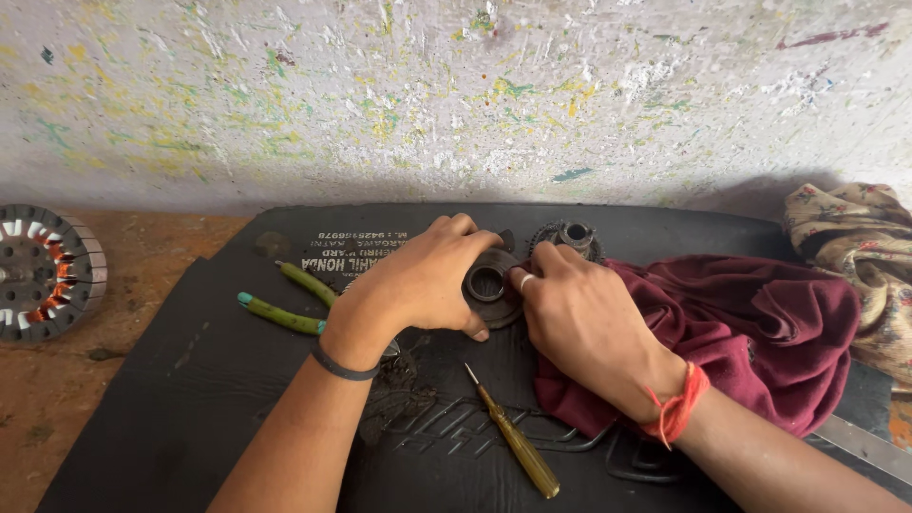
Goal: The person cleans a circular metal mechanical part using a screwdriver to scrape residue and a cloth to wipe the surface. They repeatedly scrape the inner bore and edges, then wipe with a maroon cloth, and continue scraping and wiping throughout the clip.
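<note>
Black mat bearing, at centre, a dark metal ring part; maroon cloth at 3 o'clock; left hand and right hand, fingers grasping the ring from both sides; green-handled pliers at 9 o'clock; yellow screwdriver at 6 o'clock

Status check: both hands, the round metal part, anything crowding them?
Left hand and right hand both grip the round metal part on the black mat. Maroon cloth under right wrist; screwdriver and green-handled pliers close by.
</note>
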